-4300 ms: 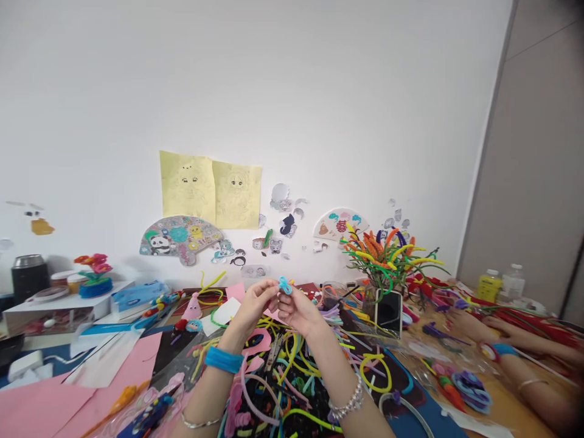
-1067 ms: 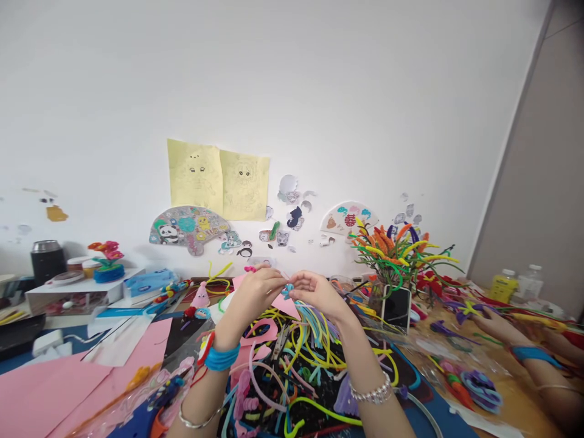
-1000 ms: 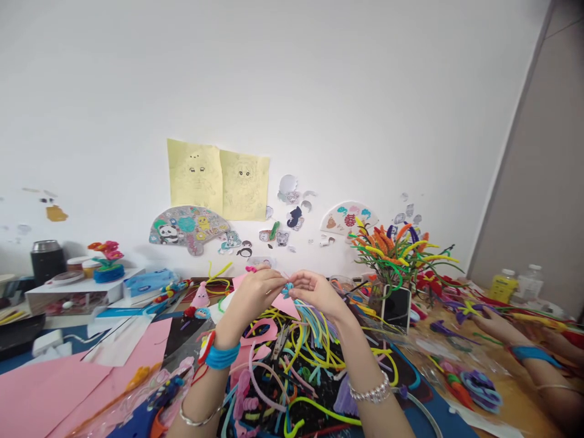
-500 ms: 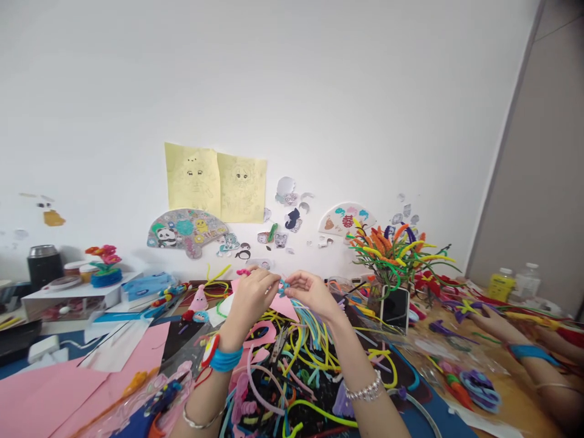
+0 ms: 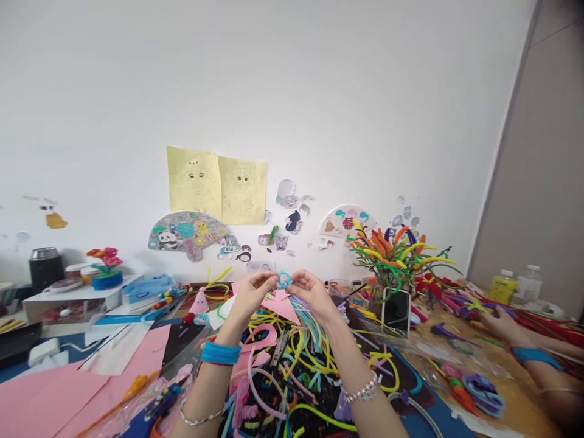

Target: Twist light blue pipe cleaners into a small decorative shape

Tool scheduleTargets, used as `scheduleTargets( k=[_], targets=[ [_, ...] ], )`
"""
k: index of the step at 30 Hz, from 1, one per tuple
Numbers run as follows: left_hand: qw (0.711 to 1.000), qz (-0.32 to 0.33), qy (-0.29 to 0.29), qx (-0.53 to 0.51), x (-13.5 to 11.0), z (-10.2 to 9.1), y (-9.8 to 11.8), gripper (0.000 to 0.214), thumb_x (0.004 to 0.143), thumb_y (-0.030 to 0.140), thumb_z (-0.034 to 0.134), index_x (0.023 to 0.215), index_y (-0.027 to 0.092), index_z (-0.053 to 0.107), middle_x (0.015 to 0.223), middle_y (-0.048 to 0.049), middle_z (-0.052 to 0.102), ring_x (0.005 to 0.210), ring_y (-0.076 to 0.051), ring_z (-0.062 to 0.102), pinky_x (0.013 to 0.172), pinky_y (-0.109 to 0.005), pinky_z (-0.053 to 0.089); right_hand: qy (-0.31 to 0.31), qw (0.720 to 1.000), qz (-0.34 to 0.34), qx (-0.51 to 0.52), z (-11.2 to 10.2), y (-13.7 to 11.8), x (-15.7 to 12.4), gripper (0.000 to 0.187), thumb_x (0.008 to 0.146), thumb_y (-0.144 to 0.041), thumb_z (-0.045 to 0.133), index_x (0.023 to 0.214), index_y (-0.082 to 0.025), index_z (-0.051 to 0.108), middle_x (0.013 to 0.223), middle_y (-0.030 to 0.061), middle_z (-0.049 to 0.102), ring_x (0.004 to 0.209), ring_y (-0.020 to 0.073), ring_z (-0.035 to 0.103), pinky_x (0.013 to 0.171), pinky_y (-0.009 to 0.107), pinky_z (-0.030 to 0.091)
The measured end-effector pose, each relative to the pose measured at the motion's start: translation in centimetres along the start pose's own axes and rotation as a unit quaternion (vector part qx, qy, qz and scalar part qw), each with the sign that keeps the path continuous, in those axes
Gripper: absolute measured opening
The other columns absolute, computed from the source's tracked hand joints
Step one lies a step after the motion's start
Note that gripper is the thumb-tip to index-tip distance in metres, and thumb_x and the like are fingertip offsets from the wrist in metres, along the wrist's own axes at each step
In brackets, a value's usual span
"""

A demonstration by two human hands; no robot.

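- Since the frame 0.5 s earlier, both hands have risen slightly. The blue pipe-cleaner ring (image 5: 284,279), then a crumpled knot low between them, now shows as an open loop facing the camera.
- The fingers (image 5: 272,278) of the left hand (image 5: 252,294) are closed on the ring's left edge. The fingers (image 5: 295,280) of the right hand (image 5: 312,295) are closed on its right edge.
- The ring lies directly between the 2 sets of fingertips, upright and roughly round, so it has no clear long axis. Neither hand is nearer.
- It hangs in the air above the desk (image 5: 520,420), apart from everything on it.
- A blue wristband (image 5: 221,353) circles the left wrist and a bead bracelet (image 5: 362,389) the right.
- Below lies a tangled pile of pipe cleaners (image 5: 292,359), with pink paper (image 5: 68,389) to the left.
- To the right, a phone (image 5: 396,309) stands before a bunch of pipe-cleaner stems (image 5: 396,249).
- A co-worker's hand (image 5: 499,319) rests far right, well apart.
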State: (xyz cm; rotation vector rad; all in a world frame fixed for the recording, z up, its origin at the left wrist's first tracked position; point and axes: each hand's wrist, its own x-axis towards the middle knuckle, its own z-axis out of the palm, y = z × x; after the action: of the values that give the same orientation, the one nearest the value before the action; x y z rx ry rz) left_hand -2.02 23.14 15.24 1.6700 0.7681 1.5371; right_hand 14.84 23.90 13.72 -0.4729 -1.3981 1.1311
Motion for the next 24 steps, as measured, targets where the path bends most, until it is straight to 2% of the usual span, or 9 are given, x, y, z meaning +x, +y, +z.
scheduleTargets(
  k=[7, 10, 15, 18, 24],
  targets=[
    [1.0, -0.014, -0.024, -0.001, 0.0, 0.0, -0.4, 0.02, 0.071, 0.035, 0.071, 0.074, 0.015, 0.07, 0.068, -0.0026, 0.069, 0.064, -0.015, 0.06, 0.062, -0.025, 0.045, -0.034, 0.999, 0.017, -0.039, 0.0, -0.5, -0.5, 0.024, 0.068, -0.027, 0.076, 0.088, -0.018, 0.066, 0.081, 0.0007, 0.067, 0.077, 0.0137, 0.062, 0.076, 0.027, 0.048],
    [0.999, -0.02, -0.028, 0.004, 0.1, -0.1, -0.7, 0.019, 0.068, 0.033, 0.074, 0.073, 0.015, 0.073, 0.07, -0.0045, 0.072, 0.067, -0.017, 0.061, 0.065, -0.027, 0.045, -0.013, 0.996, 0.016, -0.081, 0.0, -0.7, -0.4, 0.022, 0.071, -0.033, 0.072, 0.086, -0.017, 0.07, 0.082, 0.0036, 0.069, 0.078, 0.0158, 0.062, 0.075, 0.029, 0.047],
    [0.999, -0.04, -0.029, -0.002, 0.0, 0.0, -0.7, 0.018, 0.067, 0.031, 0.075, 0.077, 0.016, 0.077, 0.077, -0.0059, 0.075, 0.074, -0.021, 0.063, 0.069, -0.03, 0.046, 0.045, 0.993, 0.002, -0.106, 0.0, -0.2, -0.1, 0.019, 0.068, -0.031, 0.074, 0.08, -0.016, 0.072, 0.076, 0.0029, 0.07, 0.071, 0.0146, 0.06, 0.07, 0.027, 0.045],
    [0.997, -0.06, -0.042, -0.027, -0.1, 0.1, -0.6, 0.019, 0.067, 0.031, 0.075, 0.079, 0.016, 0.077, 0.08, -0.0062, 0.076, 0.077, -0.021, 0.063, 0.072, -0.03, 0.045, 0.046, 0.994, -0.002, -0.102, 0.0, -0.1, 0.0, 0.019, 0.069, -0.03, 0.073, 0.082, -0.017, 0.072, 0.077, 0.0026, 0.071, 0.072, 0.0151, 0.061, 0.071, 0.027, 0.045],
    [0.99, -0.106, -0.05, -0.084, 0.3, 0.0, -1.9, 0.021, 0.06, 0.031, 0.081, 0.072, 0.015, 0.075, 0.07, -0.0045, 0.072, 0.068, -0.016, 0.06, 0.068, -0.028, 0.043, 0.024, 0.997, 0.006, -0.078, 0.4, -0.2, 0.0, 0.02, 0.066, -0.03, 0.074, 0.081, -0.017, 0.072, 0.078, 0.0022, 0.071, 0.074, 0.0154, 0.061, 0.072, 0.027, 0.046]
  ],
)
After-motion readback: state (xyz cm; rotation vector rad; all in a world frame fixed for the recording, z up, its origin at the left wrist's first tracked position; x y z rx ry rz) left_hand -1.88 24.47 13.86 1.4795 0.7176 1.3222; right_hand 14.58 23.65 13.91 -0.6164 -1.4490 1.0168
